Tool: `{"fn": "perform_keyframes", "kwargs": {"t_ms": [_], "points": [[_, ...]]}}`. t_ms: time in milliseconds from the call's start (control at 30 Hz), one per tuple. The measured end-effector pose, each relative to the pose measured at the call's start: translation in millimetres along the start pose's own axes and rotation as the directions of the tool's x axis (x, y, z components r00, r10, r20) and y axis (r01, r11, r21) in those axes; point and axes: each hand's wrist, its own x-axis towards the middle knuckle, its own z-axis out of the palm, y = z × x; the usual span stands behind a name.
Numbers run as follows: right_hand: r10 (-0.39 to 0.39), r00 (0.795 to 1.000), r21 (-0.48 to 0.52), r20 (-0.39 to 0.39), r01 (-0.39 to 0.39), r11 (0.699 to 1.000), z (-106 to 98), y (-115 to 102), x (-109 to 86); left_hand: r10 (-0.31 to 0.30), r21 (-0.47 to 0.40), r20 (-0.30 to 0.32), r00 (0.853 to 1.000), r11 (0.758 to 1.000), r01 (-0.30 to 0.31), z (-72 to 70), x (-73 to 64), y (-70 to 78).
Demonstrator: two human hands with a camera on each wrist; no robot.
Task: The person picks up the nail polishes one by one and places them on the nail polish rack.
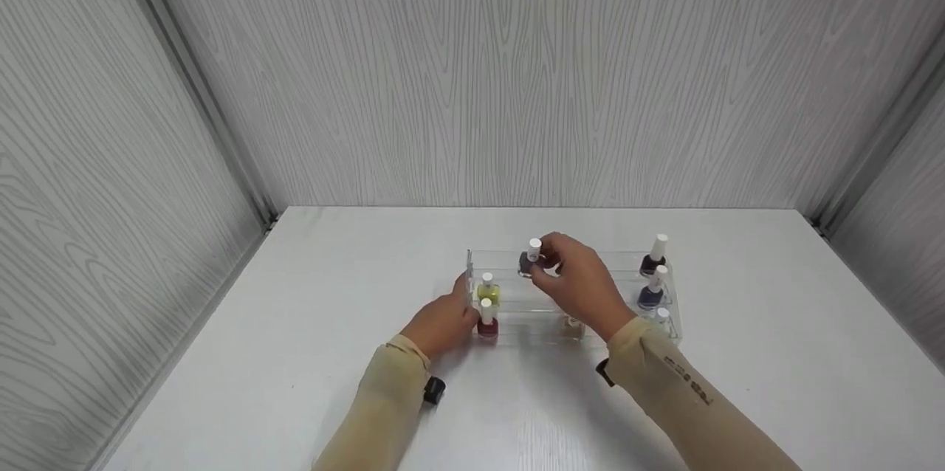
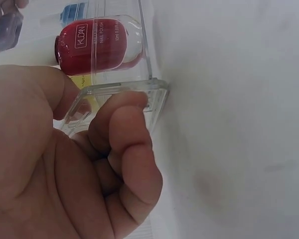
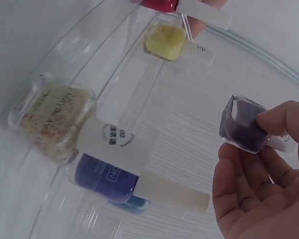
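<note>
A clear stepped display rack stands on the white table. My left hand grips its left end, fingers curled around the clear side panel. Close to that thumb is a red nail polish bottle on the front step, with a yellow bottle behind it. My right hand pinches a dark purple-grey nail polish bottle between thumb and fingers, over the back of the rack. Its white cap points up in the head view.
A glittery bottle stands on the front step, partly behind my right wrist in the head view. At the rack's right end are a dark bottle, a blue-purple bottle and a pale one. Grey wood-grain panels enclose the table.
</note>
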Motion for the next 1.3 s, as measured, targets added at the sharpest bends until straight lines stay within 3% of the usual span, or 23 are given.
{"fn": "perform_keyframes", "kwargs": {"t_ms": [233, 467, 833, 1300], "points": [[0.041, 0.997, -0.072, 0.060, -0.036, 0.997, 13, -16, 28.4, 0.012, 0.000, 0.006, 1.000, 1.000, -0.012, 2.6, 0.7, -0.2], [0.124, 0.983, -0.138, 0.138, -0.105, 0.985, 35, -9, 49.2, 0.043, 0.016, 0.050, 0.998, 0.999, -0.043, -1.8, -4.3, -3.3], [0.093, 0.981, -0.154, 0.169, -0.067, 0.986, 50, -6, 60.6, 0.072, 0.015, 0.080, 0.994, 0.997, -0.073, -4.7, -6.1, -1.9], [0.120, 0.954, -0.135, 0.275, -0.085, 0.987, 49, -6, 60.8, 0.075, 0.017, 0.078, 0.994, 0.997, -0.076, -2.6, -4.6, -2.7]]}}
